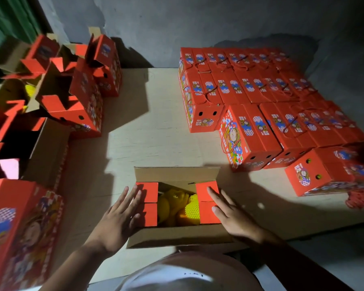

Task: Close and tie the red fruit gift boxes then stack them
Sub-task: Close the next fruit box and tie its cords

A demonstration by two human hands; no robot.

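Nearest the camera, an open gift box (177, 234) sits at the near edge of a pale wooden table (153, 127), against a grey wall. Its red end flaps are folded inward; its long brown flaps stand open, and yellow fruit (172, 208) shows between them. The left hand (118, 217) presses the left flaps, fingers straight and slightly spread; the right hand (231, 215) lies flat on the right flaps, fingers straight and apart. Beyond the right fingertips, closed red boxes (261, 93) with cord handles fill the table's far right. Left of the left fingers, open boxes (76, 97) crowd. Bare tabletop runs between them.
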